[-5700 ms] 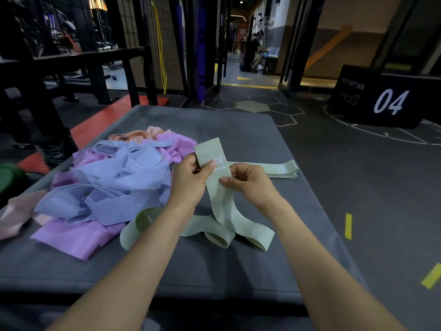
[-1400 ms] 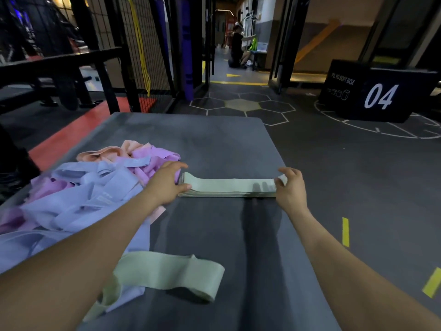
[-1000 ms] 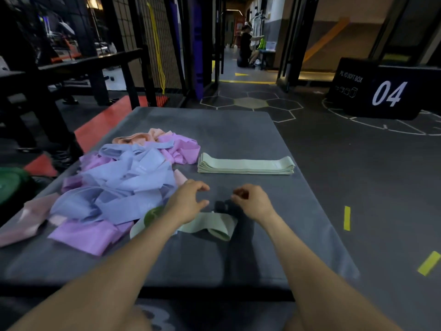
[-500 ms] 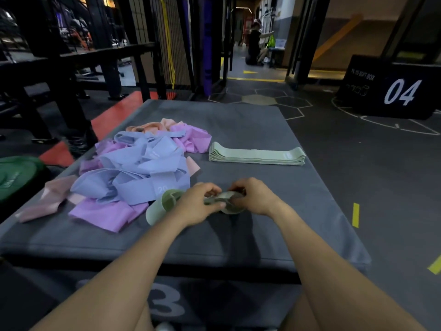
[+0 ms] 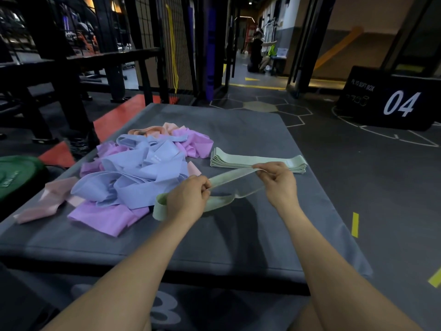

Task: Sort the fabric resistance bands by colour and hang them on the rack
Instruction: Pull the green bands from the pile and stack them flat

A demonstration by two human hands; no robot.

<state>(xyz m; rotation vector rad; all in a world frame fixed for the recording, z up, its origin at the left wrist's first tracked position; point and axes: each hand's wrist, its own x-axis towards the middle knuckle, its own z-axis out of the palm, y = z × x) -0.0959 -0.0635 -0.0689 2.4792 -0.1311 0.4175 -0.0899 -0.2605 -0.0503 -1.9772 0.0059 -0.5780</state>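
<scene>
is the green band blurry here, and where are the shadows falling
Head view: the green band stretched between the left hand and right hand is motion-smeared and looks half see-through, while the folded green stack behind stays fairly sharp. Head view: dark arm shadows fall on the grey mat just below the hands. Head view: wide-angle bending curves the frame edges.

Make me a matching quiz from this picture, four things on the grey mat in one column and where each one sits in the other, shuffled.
Things
1. Loose pale green fabric band
2. Flat stack of pale green fabric bands
3. Tangle of lilac-blue fabric bands
4. Peach fabric band

Places
A. At the far edge of the mixed pile
B. Stretched between both hands
C. Middle of the mixed pile, left of the hands
D. Lying just beyond the right hand

Pairs: 1-B, 2-D, 3-C, 4-A
</scene>
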